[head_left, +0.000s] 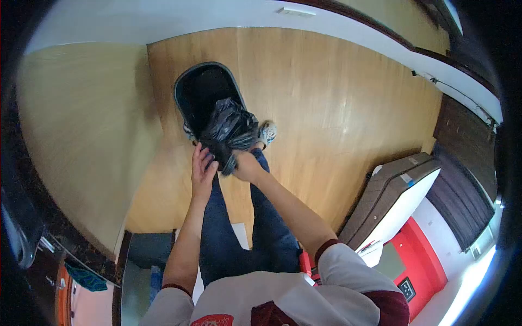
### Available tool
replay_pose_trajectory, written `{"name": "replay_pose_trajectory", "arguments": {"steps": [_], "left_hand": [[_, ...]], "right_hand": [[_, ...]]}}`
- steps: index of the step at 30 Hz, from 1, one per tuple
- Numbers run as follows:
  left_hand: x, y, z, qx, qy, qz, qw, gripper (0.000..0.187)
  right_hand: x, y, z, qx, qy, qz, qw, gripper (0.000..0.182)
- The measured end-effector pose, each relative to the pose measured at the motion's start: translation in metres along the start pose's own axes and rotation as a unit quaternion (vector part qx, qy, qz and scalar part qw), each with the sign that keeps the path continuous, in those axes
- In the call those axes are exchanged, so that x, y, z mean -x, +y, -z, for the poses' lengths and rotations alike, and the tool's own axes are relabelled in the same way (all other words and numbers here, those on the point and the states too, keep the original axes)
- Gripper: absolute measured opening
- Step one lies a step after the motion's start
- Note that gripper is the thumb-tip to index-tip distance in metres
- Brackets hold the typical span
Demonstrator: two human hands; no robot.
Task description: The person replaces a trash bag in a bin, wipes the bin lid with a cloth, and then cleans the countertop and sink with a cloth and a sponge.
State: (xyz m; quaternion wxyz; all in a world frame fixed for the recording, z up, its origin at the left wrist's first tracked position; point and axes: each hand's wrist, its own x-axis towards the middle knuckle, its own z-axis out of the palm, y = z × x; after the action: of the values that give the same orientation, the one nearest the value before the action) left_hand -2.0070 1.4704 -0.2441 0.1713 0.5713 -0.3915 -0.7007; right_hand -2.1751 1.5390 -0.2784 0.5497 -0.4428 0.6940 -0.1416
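A black plastic bag (231, 126) is bunched up over the near end of a dark bin (204, 89), which stands on the floor between my feet. My right hand (248, 166) is closed around a gathered part of the bag at its lower right. At the bag's lower left is my left hand (203, 167), its fingers apart and curving toward the plastic. Whether the left fingertips touch the bag is hard to make out. Folds of the bag hide part of the bin's near rim.
Wooden flooring (321, 108) surrounds the bin. A beige wall or panel (87, 136) rises on the left, and a white wall (201, 19) runs along the far side. To the right stands a brown padded piece of furniture (380, 195) with a white side.
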Motion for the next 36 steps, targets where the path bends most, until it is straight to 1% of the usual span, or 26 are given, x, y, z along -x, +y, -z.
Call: {"name": "replay_pose_trajectory", "arguments": {"steps": [1,2,3,4,5,7,10,12,13,15,16,17,19,20,23,24,26,27,29,30,31,32,33,34,35,36], "left_hand": [[0.0,0.007,0.0,-0.039,-0.025,-0.052,0.998,0.056],[-0.002,0.007,0.012,-0.08,-0.001,-0.029,0.996,0.044],[-0.011,0.006,0.029,-0.064,0.033,0.005,0.997,0.04],[-0.025,0.006,0.051,-0.046,0.069,0.039,0.996,0.036],[-0.037,0.006,0.074,-0.029,0.105,0.073,0.991,0.032],[-0.055,0.01,0.114,0.053,0.162,0.022,0.985,0.031],[-0.059,0.037,0.099,-0.097,0.164,-0.04,0.981,0.041],[-0.05,0.054,0.03,-0.114,0.145,-0.061,0.981,0.05],[-0.045,0.057,0.006,-0.202,0.122,-0.136,0.962,0.055],[-0.075,0.05,-0.008,-0.266,0.093,-0.143,0.949,0.061],[-0.096,0.03,0.003,-0.25,0.084,-0.064,0.962,0.063],[-0.117,0.016,0.015,-0.231,0.077,0.013,0.97,0.064],[-0.158,0.009,0.044,-0.133,0.086,0.01,0.987,0.066],[-0.163,0.005,0.051,-0.085,0.09,0.012,0.992,0.066],[-0.138,0.07,0.007,-0.164,0.124,-0.026,0.978,0.063],[-0.14,0.06,-0.008,-0.194,0.128,-0.064,0.971,0.07],[-0.15,0.049,-0.025,-0.344,0.131,-0.082,0.926,0.068],[-0.157,0.047,-0.029,-0.415,0.131,-0.092,0.896,0.068],[-0.173,0.046,-0.023,-0.433,0.126,-0.031,0.892,0.062],[-0.182,0.042,-0.017,-0.441,0.121,0.002,0.889,0.059],[-0.187,0.035,-0.01,-0.341,0.169,-0.017,0.924,0.041],[-0.188,0.029,0.005,-0.166,0.149,0.023,0.975,0.039],[-0.177,0.042,0.013,0.012,0.124,0.061,0.99,0.037],[-0.172,0.037,0.034,0.116,0.079,0.08,0.987,0.038],[-0.17,0.025,0.066,0.218,0.033,0.099,0.97,0.039],[-0.167,0.01,0.096,0.317,-0.013,0.117,0.941,0.04]], "right_hand": [[0.003,-0.011,-0.008,-0.023,-0.003,0.089,0.996,0.049],[0.014,-0.016,-0.007,-0.097,-0.011,0.065,0.993,0.055],[0.024,-0.036,0.014,-0.169,-0.021,0.042,0.984,0.06],[0.025,-0.037,0.026,-0.237,0.073,0.07,0.966,0.055],[0.024,-0.03,0.039,-0.304,0.165,0.096,0.933,0.049],[0.016,0.057,0.034,-0.389,0.161,-0.048,0.906,0.042],[0.024,0.004,0.085,-0.273,0.207,-0.139,0.929,0.036],[0.027,0.001,0.056,-0.238,0.161,-0.052,0.956,0.034],[0.029,-0.006,0.04,-0.22,0.135,-0.007,0.966,0.034],[0.036,-0.024,0.029,-0.275,0.025,0.032,0.961,0.035],[0.04,-0.024,0.022,-0.307,-0.02,0.018,0.951,0.033],[0.044,-0.014,0.017,-0.364,-0.005,-0.011,0.931,0.032],[0.052,0.014,0.014,-0.471,0.021,-0.068,0.879,0.031],[0.056,0.019,0.03,-0.463,0.055,-0.082,0.881,0.029],[0.067,0.032,0.03,-0.566,0.099,-0.206,0.792,0.03],[0.071,0.025,0.03,-0.546,0.086,-0.233,0.8,0.031],[0.086,0.0,0.031,-0.503,0.06,-0.282,0.815,0.031],[0.093,-0.005,0.025,-0.522,0.052,-0.248,0.814,0.032],[0.107,-0.01,0.016,-0.555,0.036,-0.18,0.812,0.033],[0.115,-0.004,0.011,-0.534,0.025,-0.201,0.821,0.036],[0.124,0.008,0.003,-0.536,0.047,-0.241,0.808,0.038],[0.133,0.024,-0.006,-0.539,0.068,-0.281,0.791,0.04],[0.138,0.038,-0.016,-0.543,0.088,-0.32,0.772,0.042],[0.135,0.047,-0.023,-0.634,0.166,-0.29,0.697,0.045],[0.132,0.055,-0.016,-0.641,0.201,-0.278,0.686,0.049],[0.127,0.081,-0.024,-0.646,0.247,-0.278,0.667,0.05]]}}
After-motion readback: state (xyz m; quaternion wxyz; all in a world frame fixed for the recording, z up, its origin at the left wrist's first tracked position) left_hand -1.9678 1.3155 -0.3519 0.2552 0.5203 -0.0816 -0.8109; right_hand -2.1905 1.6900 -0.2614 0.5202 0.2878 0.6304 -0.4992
